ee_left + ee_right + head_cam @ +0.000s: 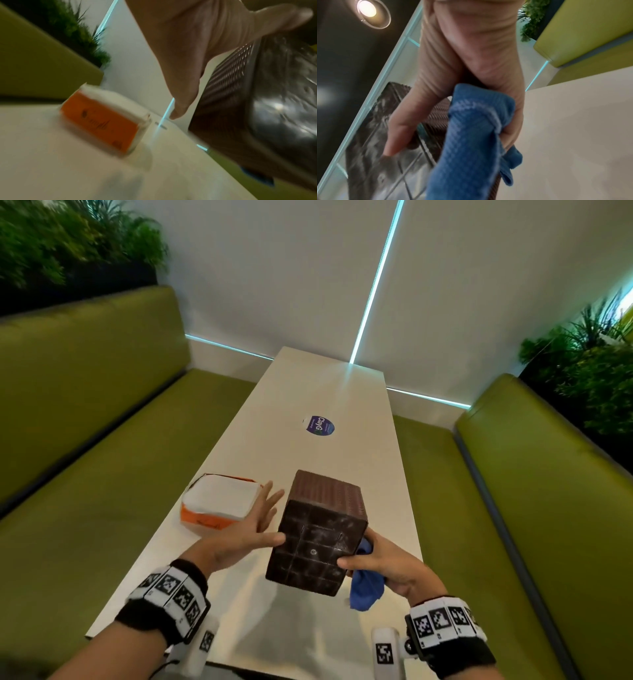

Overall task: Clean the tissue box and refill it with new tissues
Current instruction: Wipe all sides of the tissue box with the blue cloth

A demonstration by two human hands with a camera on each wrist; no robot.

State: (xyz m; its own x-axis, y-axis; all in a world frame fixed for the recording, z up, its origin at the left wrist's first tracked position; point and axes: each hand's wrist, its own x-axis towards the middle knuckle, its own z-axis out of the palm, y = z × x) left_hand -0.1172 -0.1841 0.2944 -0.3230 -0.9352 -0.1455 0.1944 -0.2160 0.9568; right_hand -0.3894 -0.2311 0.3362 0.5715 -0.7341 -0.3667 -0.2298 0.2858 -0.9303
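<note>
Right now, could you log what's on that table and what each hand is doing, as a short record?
box: dark brown woven tissue box, tilted, dusty base toward camera
left hand: open, fingers straight against the box's side
right hand: grips the box and a blue cloth
refill: orange tissue pack on the white table
sticker: round blue sticker, mid-table

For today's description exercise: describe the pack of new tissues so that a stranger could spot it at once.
Start at the long white table between the green benches. On its left side, beside the left hand, lies the tissue pack. It is the only orange-and-white thing there; the box next to it is dark brown.
</note>
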